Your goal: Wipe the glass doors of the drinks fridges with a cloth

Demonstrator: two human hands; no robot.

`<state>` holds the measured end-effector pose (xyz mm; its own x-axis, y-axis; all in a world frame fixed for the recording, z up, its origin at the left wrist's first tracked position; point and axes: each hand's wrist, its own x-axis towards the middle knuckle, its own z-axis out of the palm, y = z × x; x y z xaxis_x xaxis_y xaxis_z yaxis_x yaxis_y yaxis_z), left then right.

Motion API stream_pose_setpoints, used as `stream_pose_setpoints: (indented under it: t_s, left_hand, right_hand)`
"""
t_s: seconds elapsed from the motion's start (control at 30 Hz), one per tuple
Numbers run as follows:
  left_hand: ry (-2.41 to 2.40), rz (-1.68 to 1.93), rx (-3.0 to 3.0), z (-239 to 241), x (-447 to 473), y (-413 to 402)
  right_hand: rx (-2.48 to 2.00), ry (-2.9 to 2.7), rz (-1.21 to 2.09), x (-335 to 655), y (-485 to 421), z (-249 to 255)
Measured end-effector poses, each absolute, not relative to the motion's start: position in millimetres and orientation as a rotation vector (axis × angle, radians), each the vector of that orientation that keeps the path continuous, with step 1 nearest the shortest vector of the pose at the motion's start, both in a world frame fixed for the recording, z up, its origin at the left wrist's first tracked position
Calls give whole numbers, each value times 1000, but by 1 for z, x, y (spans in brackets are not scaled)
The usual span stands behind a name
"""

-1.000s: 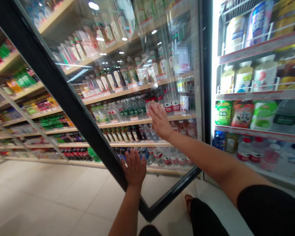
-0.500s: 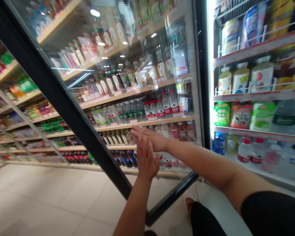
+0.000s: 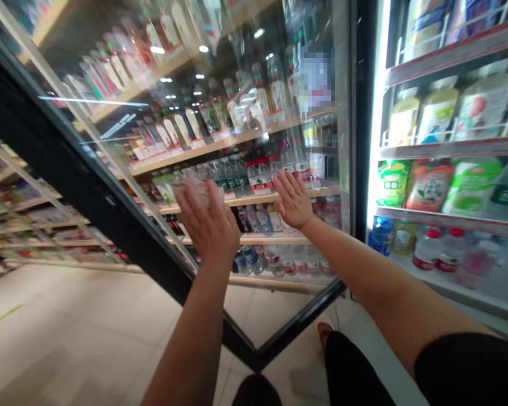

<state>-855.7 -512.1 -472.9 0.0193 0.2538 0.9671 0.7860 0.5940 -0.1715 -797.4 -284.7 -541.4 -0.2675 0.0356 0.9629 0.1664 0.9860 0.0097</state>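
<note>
A black-framed glass door (image 3: pixel 254 53) stands open in front of me, with shelves of bottles seen through its pane. Both of my hands are raised before the glass, apart from each other. My left hand (image 3: pixel 211 223) has its fingers stretched out and spread, a little smeared by motion, and holds nothing. To its right, my right hand (image 3: pixel 294 203) is also open and empty, palm side toward the pane. Whether either hand touches the glass I cannot tell. The door's dark frame (image 3: pixel 122 208) slants down past my left hand to a corner near my feet.
On the right, a lit cooler (image 3: pixel 449 152) holds several rows of bottles and pouches behind white wire rails. Shelves of goods (image 3: pixel 42 225) run along the far left. Pale floor tiles (image 3: pixel 80 321) lie below, and my foot (image 3: pixel 324 332) shows under the door.
My hands were together, one over the other; now they are apart, the left moved left and up, the right moved right and up. The view has shifted slightly.
</note>
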Motion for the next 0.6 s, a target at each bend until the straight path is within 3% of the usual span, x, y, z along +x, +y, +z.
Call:
stream_pose_setpoints:
  t_s: [0.13, 0.33, 0.6]
  left_hand:
    - [-1665, -558, -854, -464, -856, -509]
    - [-1391, -174, -1407, -557, -864, -498]
    - [-1568, -439, -926, -486, -876, -534]
  right_hand:
    - [-181, -1852, -156, -797, -284, -541]
    - [-192, -1811, -183, -798, -285, -542]
    - [-170, -1823, -130, -799, -286, -543]
